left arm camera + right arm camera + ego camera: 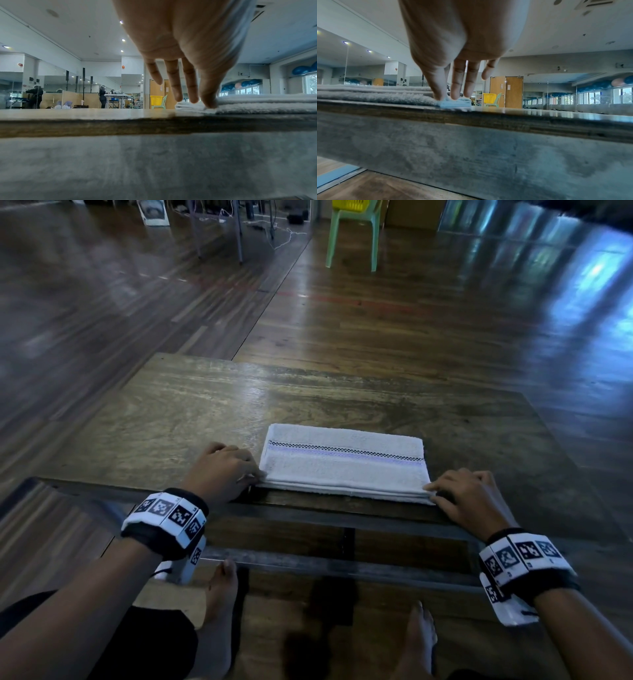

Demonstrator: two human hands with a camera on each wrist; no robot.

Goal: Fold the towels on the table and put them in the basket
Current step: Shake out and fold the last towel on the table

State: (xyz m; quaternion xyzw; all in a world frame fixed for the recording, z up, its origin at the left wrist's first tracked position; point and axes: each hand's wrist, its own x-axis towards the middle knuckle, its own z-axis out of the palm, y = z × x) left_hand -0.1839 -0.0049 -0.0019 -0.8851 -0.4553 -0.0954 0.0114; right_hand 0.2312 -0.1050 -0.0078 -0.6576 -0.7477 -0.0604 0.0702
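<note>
A white towel [342,463] with a checkered and lilac stripe lies folded into a long rectangle near the front edge of the wooden table [205,412]. My left hand [222,470] rests at the towel's near-left corner, and in the left wrist view its straight fingers [192,86] and thumb touch the stacked towel [265,104] layers. At the near-right corner my right hand [469,498] does the same, fingertips [456,88] down on the towel [376,94] edge. The yellow basket [352,204] stands on a green chair far ahead.
Wooden floor surrounds the low table. The green plastic chair [352,234] holding the basket [156,100] is straight ahead across the room. Metal table legs [219,231] and cables lie at the far left. My bare feet [222,594] are under the table's front edge.
</note>
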